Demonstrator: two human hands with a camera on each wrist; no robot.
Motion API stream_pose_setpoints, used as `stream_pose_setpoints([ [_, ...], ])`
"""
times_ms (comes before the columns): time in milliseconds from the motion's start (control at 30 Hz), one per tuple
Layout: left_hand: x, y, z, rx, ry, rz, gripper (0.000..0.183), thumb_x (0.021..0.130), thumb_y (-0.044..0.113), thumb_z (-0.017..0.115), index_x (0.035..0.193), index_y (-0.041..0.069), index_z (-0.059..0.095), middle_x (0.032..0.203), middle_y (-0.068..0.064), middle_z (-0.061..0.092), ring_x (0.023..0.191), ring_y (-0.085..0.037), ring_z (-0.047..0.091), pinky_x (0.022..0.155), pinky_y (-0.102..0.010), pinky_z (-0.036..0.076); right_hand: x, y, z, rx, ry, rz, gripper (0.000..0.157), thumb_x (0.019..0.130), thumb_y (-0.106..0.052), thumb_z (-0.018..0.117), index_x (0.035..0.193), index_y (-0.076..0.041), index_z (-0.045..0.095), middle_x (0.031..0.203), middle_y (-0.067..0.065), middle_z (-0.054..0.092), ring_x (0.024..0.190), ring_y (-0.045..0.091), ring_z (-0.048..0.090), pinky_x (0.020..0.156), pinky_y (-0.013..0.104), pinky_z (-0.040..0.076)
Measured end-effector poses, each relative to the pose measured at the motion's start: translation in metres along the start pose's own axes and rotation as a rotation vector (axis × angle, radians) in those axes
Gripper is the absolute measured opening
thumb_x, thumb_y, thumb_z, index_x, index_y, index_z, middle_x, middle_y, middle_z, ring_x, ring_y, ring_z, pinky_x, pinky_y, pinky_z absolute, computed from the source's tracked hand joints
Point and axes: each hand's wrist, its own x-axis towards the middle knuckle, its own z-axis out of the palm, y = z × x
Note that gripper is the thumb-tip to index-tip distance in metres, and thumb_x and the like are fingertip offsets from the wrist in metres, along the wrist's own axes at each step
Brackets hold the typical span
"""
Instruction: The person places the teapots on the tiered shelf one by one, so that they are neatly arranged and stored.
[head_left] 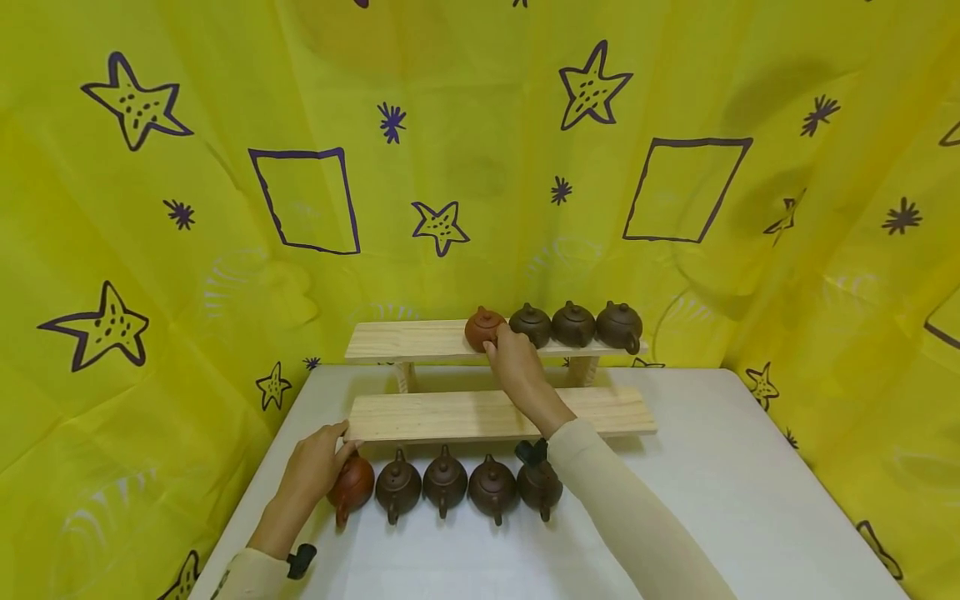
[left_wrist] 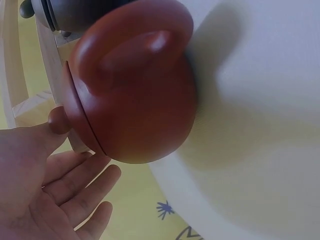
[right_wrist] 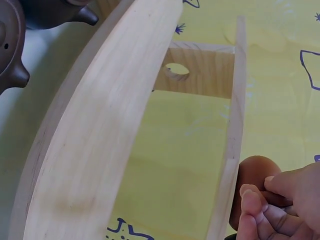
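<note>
On the upper shelf board [head_left: 405, 340], my right hand [head_left: 517, 358] pinches the handle of a reddish-brown teapot [head_left: 483, 328]. The right wrist view shows the thumb and curled fingers at that teapot [right_wrist: 256, 170], partly hidden behind the board edge. Three dark brown teapots [head_left: 574, 324] stand to its right. My left hand [head_left: 311, 467] is at the left end of the lower shelf board [head_left: 435, 417], beside another red teapot [head_left: 352, 482] on the table. Its fingers are loosely extended in the left wrist view, near that teapot's [left_wrist: 145, 110] lid; whether they touch the board is unclear.
Several dark teapots [head_left: 445, 482] line up right of the red one, in front of the two-tier wooden stand, handles facing me. The stand's side support has a round hole [right_wrist: 177, 71]. A yellow patterned curtain [head_left: 480, 167] encloses the white table [head_left: 720, 500].
</note>
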Motion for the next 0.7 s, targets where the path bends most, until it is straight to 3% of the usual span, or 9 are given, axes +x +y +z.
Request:
stream_pose_setpoints([
  [167, 0.002, -0.001, 0.0, 0.003, 0.002, 0.002, 0.048, 0.101, 0.02, 0.073, 0.136, -0.011, 0.062, 0.125, -0.032, 0.069, 0.115, -0.051, 0.067, 0.099, -0.062, 0.054, 0.005, -0.005, 0.002, -0.007, -0.009, 0.058, 0.031, 0.108, -0.026, 0.062, 0.122, 0.002, 0.064, 0.088, 0.017, 0.072, 0.065, 0.025, 0.066, 0.053, 0.035, 0.049],
  [367, 0.003, 0.0, 0.0, 0.002, 0.003, -0.002, 0.049, 0.101, 0.02, 0.073, 0.137, -0.011, 0.062, 0.125, -0.032, 0.069, 0.115, -0.051, 0.068, 0.1, -0.062, 0.054, 0.007, -0.004, 0.005, 0.019, 0.002, 0.059, 0.032, 0.107, -0.026, 0.063, 0.121, 0.002, 0.064, 0.083, 0.015, 0.071, 0.059, 0.023, 0.064, 0.048, 0.031, 0.046],
  [700, 0.001, 0.002, -0.001, 0.003, 0.003, -0.003, 0.05, 0.1, 0.021, 0.073, 0.136, -0.012, 0.062, 0.125, -0.033, 0.069, 0.115, -0.051, 0.067, 0.099, -0.062, 0.055, -0.015, 0.019, -0.001, 0.095, -0.017, 0.026, 0.038, 0.102, -0.035, 0.07, 0.081, -0.008, 0.054, 0.068, 0.003, 0.05, 0.057, 0.019, 0.048, 0.052, 0.03, 0.037],
])
